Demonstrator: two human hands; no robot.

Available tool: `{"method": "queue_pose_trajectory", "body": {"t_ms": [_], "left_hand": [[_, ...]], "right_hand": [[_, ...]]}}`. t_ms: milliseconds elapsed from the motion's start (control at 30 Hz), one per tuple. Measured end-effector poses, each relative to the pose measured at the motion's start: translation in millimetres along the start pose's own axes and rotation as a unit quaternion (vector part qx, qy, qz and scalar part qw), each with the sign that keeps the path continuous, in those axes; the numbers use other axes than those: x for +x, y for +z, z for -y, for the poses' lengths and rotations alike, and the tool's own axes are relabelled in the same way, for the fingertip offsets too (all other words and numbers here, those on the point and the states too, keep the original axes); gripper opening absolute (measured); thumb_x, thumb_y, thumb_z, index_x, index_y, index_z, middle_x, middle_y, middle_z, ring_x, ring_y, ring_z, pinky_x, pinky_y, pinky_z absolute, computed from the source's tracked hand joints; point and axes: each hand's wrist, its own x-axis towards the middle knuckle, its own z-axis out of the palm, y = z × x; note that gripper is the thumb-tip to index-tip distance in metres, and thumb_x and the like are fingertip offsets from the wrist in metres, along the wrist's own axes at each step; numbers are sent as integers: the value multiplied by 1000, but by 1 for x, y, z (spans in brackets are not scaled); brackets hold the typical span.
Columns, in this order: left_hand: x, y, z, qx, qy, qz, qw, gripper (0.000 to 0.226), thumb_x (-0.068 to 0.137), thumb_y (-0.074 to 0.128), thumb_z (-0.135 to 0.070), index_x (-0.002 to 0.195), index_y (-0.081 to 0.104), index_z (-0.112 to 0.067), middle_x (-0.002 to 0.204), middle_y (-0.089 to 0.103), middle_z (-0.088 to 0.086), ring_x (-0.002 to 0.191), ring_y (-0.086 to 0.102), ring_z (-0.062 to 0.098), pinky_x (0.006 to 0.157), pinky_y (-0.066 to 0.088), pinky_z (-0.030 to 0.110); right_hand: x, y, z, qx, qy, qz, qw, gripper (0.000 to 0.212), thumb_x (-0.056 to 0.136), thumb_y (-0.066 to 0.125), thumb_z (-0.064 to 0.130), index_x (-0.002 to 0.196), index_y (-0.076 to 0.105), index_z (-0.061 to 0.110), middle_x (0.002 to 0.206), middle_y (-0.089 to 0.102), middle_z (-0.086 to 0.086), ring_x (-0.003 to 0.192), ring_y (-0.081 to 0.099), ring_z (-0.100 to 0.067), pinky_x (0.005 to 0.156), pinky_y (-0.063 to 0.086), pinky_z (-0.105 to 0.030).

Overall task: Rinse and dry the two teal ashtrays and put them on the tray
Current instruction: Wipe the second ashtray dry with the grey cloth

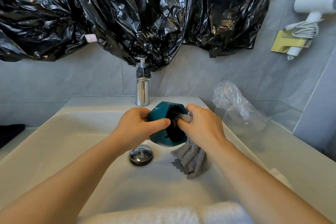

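Note:
A teal faceted ashtray (160, 114) is held tilted on its side above the white sink (72, 142), its dark hollow facing right. My left hand (138, 127) grips it from the left, thumb across its rim. My right hand (201, 123) holds a grey cloth (192, 158) and pushes a bunched part of it into the hollow; the rest of the cloth hangs down over the basin. Only one ashtray is in view, and no tray can be seen.
A chrome faucet (142, 89) stands behind the ashtray, and a chrome drain plug (141, 155) sits below it. Crumpled clear plastic (236, 105) lies on the counter at right. Black plastic sheeting (127, 14) hangs above. A white towel (163, 214) lies at the front edge.

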Motion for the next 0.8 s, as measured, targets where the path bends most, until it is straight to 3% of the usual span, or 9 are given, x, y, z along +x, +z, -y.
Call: {"method": "queue_pose_trajectory", "body": {"t_ms": [100, 200, 367, 533, 600, 667, 733, 800], "left_hand": [[-1, 0, 0, 21, -2, 1, 1000, 19, 79, 73, -39, 83, 63, -24, 88, 73, 2, 80, 71, 16, 68, 60, 26], [-1, -1, 1, 22, -2, -10, 1000, 27, 80, 69, -46, 86, 66, -20, 88, 73, 5, 84, 71, 21, 77, 60, 37], [-4, 6, 2, -27, -1, -16, 1000, 43, 75, 72, -48, 106, 63, -19, 95, 72, -1, 88, 69, 13, 74, 60, 28], [-1, 6, 4, -21, -14, -28, 999, 47, 74, 77, -42, 108, 61, -15, 95, 71, 1, 88, 70, 17, 78, 60, 38], [-1, 5, 4, -6, 0, -46, 999, 43, 75, 76, -41, 106, 61, -14, 93, 71, 2, 86, 69, 18, 76, 60, 39], [-1, 5, 5, 12, 18, -65, 998, 43, 77, 74, -38, 111, 61, -14, 94, 69, 0, 86, 67, 14, 70, 60, 28], [-2, 4, 4, 30, 30, -84, 996, 46, 79, 73, -38, 117, 59, -15, 94, 67, -3, 84, 64, 10, 61, 54, 16], [-1, 2, 5, 39, 29, -100, 994, 50, 79, 72, -40, 121, 57, -17, 94, 66, -3, 82, 65, 10, 61, 52, 16]], "right_hand": [[-1, 1, -4, 21, -19, 31, 999, 37, 86, 59, 44, 65, 36, 24, 57, 44, 5, 58, 43, -20, 49, 26, -33], [-1, 8, -8, 115, 10, 93, 989, 33, 85, 63, 36, 61, 45, 21, 55, 46, 5, 55, 41, -16, 51, 29, -31], [1, 17, -14, 213, 91, 113, 966, 38, 86, 61, 24, 55, 41, 16, 53, 38, 3, 52, 35, -14, 51, 25, -29], [1, 24, -11, 281, 156, 115, 940, 44, 86, 60, 23, 51, 33, 19, 50, 28, 2, 49, 29, -15, 50, 20, -29], [0, 26, -8, 285, 158, 133, 936, 41, 86, 61, 24, 51, 40, 17, 50, 33, 0, 46, 33, -14, 47, 24, -26], [0, 26, -6, 294, 167, 181, 924, 35, 84, 64, 27, 56, 49, 13, 52, 42, -2, 48, 41, -13, 48, 30, -23], [-1, 22, -3, 301, 191, 262, 897, 29, 78, 69, 33, 64, 58, 9, 56, 53, -3, 55, 52, -17, 55, 38, -24], [-4, 21, -1, 283, 211, 341, 871, 39, 68, 72, 44, 80, 69, 6, 66, 67, -7, 65, 63, -22, 65, 45, -29]]}}
